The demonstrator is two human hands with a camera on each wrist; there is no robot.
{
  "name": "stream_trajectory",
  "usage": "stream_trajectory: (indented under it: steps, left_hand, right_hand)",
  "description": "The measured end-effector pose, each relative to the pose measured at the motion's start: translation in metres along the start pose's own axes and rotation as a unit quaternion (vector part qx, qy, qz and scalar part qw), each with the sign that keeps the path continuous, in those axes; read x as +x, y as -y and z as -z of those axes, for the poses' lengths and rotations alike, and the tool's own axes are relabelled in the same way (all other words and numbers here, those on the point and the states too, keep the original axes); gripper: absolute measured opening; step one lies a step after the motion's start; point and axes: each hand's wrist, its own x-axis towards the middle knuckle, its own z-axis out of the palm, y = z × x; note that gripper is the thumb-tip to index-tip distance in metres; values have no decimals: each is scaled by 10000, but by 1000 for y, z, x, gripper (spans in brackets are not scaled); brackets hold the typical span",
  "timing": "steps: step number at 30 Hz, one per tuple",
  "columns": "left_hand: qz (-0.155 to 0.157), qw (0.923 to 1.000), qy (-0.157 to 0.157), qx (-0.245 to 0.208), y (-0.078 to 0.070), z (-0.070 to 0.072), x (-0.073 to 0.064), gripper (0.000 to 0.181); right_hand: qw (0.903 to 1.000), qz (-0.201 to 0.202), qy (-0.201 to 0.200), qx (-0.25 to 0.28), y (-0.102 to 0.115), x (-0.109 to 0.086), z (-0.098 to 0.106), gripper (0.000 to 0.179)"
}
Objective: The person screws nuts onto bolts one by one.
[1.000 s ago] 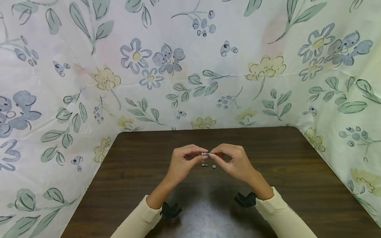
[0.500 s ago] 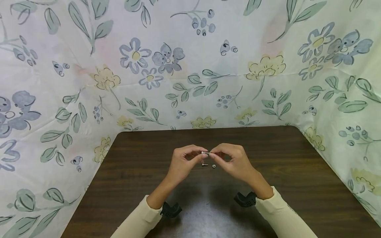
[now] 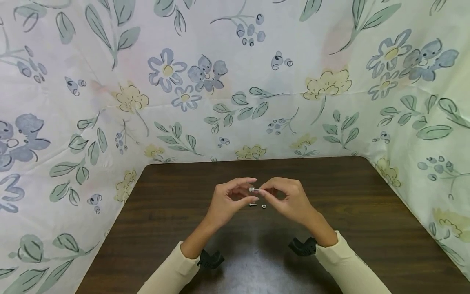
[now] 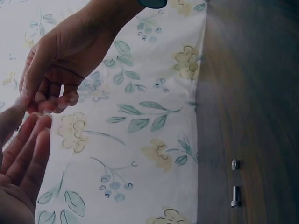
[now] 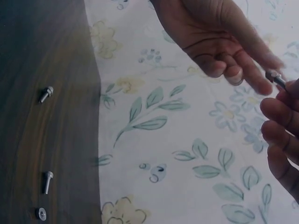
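Note:
Between its thumb and fingertips, my right hand (image 3: pixel 290 198) pinches a small silver bolt (image 3: pixel 251 189) by the shank, above the table. The bolt's head end points left, and a nut or collar seems to sit near it, too small to be sure. My left hand (image 3: pixel 227 200) is around that head end, thumb and index finger spread apart and not closed on it. In the right wrist view the bolt (image 5: pixel 274 77) juts out from the right fingertips. Below the hands, a second bolt (image 3: pixel 252 204) and a ring-shaped nut (image 3: pixel 264 206) lie on the table.
The dark wooden table (image 3: pixel 176 228) ends at a flowered cloth (image 3: pixel 235 130) hanging behind it and at both sides. Another loose bolt (image 5: pixel 46 94) lies on the table in the right wrist view. A black band (image 3: pixel 211 259) circles each wrist.
My left thumb and index finger have parted from the bolt's head, which they pinched in the earlier frames. The right hand keeps its pinch, nearly still.

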Motion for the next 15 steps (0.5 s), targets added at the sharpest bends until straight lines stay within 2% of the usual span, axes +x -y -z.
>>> stream_trajectory:
  steps: [6, 12, 15]
  left_hand:
    - [-134, 9998, -60, -98, -1, -1, 0, 25]
    - [-235, 9996, -42, -147, -21, -1, 3, 15]
    - [-253, 9996, -55, -136, -26, -1, 4, 14]
  right_hand:
    - [10000, 17, 7, 27, 0, 0, 0, 5]
    - [9999, 103, 1, 46, 0, 1, -1, 7]
    - [9999, 120, 3, 71, 0, 1, -1, 9]
